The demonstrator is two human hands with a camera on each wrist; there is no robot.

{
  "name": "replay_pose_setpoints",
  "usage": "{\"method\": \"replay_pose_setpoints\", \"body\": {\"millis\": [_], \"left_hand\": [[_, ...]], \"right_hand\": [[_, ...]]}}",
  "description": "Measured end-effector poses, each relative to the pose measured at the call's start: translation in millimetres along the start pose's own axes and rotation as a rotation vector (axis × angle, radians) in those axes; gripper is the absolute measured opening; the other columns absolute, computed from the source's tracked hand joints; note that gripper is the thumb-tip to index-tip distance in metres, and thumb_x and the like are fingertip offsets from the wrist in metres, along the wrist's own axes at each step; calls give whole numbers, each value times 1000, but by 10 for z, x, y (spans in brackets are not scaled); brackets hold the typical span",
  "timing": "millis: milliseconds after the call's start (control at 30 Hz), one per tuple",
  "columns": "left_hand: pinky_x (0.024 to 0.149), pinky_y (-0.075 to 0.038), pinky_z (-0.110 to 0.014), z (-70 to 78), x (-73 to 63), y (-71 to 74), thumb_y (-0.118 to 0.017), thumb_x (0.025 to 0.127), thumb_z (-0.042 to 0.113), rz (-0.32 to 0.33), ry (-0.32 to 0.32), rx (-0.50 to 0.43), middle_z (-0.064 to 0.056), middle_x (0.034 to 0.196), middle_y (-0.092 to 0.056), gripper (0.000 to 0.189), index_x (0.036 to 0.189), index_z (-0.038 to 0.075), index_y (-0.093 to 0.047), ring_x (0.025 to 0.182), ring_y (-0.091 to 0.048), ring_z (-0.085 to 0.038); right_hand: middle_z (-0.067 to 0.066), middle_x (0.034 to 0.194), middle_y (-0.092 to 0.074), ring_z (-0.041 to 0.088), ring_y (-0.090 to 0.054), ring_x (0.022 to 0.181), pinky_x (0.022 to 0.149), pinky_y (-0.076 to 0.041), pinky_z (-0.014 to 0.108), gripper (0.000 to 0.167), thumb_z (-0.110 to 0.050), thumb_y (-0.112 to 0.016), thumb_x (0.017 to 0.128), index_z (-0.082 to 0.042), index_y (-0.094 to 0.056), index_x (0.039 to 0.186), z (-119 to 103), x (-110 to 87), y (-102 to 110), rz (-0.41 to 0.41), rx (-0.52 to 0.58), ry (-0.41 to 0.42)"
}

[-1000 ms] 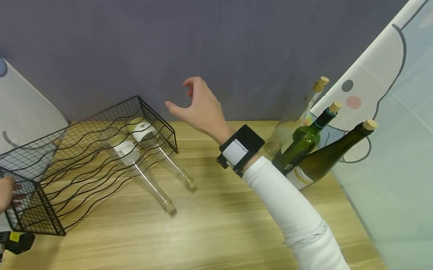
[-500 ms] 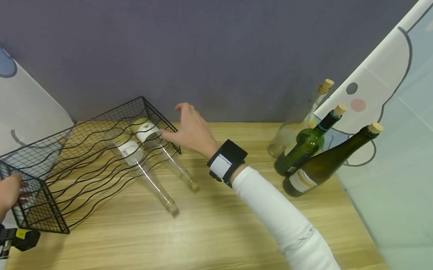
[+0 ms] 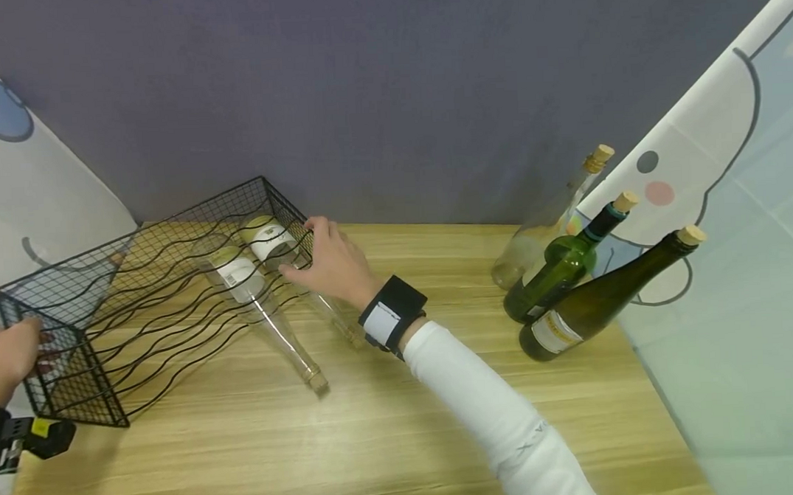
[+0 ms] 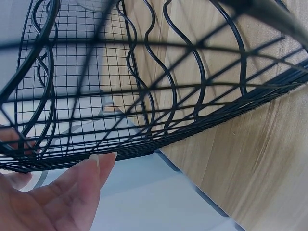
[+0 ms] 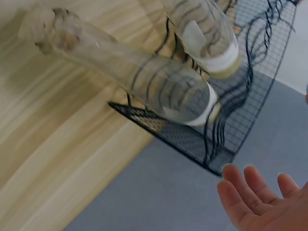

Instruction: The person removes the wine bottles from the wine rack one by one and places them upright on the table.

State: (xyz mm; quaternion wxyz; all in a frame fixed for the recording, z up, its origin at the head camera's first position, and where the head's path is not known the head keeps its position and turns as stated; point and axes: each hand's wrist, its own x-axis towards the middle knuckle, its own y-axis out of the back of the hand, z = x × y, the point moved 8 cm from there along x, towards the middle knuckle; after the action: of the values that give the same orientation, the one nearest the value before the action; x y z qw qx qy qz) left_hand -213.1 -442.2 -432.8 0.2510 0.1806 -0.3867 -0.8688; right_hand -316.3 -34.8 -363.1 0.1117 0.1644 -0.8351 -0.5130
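Note:
A black wire wine rack (image 3: 76, 365) with wavy bars stands at the left of the wooden table. My left hand (image 3: 5, 349) grips its left end panel; in the left wrist view the thumb (image 4: 89, 187) lies along the mesh edge. Two clear, corked bottles lie in the rack: one bottle (image 3: 241, 276) near the middle, another bottle (image 3: 273, 242) by the right end, necks pointing forward. My right hand (image 3: 337, 268) is at the rack's right end, fingertips right at the rim and thumb overlapping the second bottle. In the right wrist view its fingers (image 5: 236, 192) are spread beside the rack's corner.
On the right stand a clear corked bottle (image 3: 517, 261), a green bottle (image 3: 557, 270) and a darker, leaning green bottle (image 3: 591, 302). A grey panel (image 3: 390, 100) rises behind the table (image 3: 405, 439), with patterned white panels at both sides.
My right hand has moved down and left, from above the table's back edge to the rack's right end. The left hand keeps its grip; the view has shifted slightly.

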Motion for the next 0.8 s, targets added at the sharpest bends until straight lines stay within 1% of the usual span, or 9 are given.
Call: {"method": "replay_pose_setpoints", "body": {"millis": [33,133,300,400,500,600,667,700,800], "left_hand": [[34,-46,-32,-1,-3,3,-23,95,8,1,1,1,-36,83,-49,71,157,4,11,39,-44,-9],[34,-46,-31,0,-11,8,-23,95,8,6,3,8,-38,86,-49,70,157,3,10,39,-44,-9],[34,-46,-31,-12,-6,2,-23,95,8,5,1,8,-34,81,-50,70,157,3,11,39,-43,-8],[34,-46,-31,-29,5,-4,-22,95,7,4,-3,4,-35,82,-50,70,157,4,12,39,-44,-9],[35,-46,-33,-44,22,-5,-23,95,7,14,-4,10,-34,80,-50,71,157,5,12,39,-44,-10],[34,-46,-33,-23,15,-7,-23,95,7,16,-9,0,-34,80,-50,71,157,6,12,40,-43,-9],[35,-46,-33,1,0,-6,-23,95,7,13,-12,-4,-33,78,-51,71,157,5,12,39,-43,-9],[34,-45,-32,22,-18,0,-23,95,6,8,-16,-10,-36,81,-50,71,157,4,12,39,-43,-9],[34,-45,-32,51,-39,13,-24,95,7,6,-15,1,-36,81,-50,70,157,2,10,39,-43,-9]], "right_hand": [[12,145,-47,24,-60,116,82,-57,30,83,-57,-63,87,-10,-31,147,-5,-4,-39,-13,-20,-7],[11,146,-46,24,-59,117,85,-57,31,83,-57,-62,88,-12,-29,149,-7,-23,-143,-48,-59,-25],[10,147,-45,24,-57,121,92,-56,36,83,-55,-63,88,-13,-28,149,41,-50,-267,-63,-71,-48],[10,145,-47,25,-57,119,96,-55,38,83,-56,-63,88,-13,-28,150,78,-71,-351,-79,-81,-48],[10,139,-49,24,-58,114,91,-55,35,81,-55,-63,88,-13,-29,148,100,-95,-436,-96,-93,-35],[10,136,-51,24,-58,113,88,-56,35,78,-54,-63,88,-13,-32,146,107,-118,-506,-100,-106,-21],[11,133,-51,24,-58,111,86,-57,35,76,-54,-63,88,-14,-33,146,104,-137,-560,-112,-131,-8],[12,131,-51,24,-58,109,84,-57,35,77,-55,-62,89,-15,-33,147,100,-149,-590,-120,-149,3],[12,124,-52,23,-58,103,76,-56,32,76,-58,-57,91,-17,-31,149,86,-178,-672,-138,-204,35]]}}
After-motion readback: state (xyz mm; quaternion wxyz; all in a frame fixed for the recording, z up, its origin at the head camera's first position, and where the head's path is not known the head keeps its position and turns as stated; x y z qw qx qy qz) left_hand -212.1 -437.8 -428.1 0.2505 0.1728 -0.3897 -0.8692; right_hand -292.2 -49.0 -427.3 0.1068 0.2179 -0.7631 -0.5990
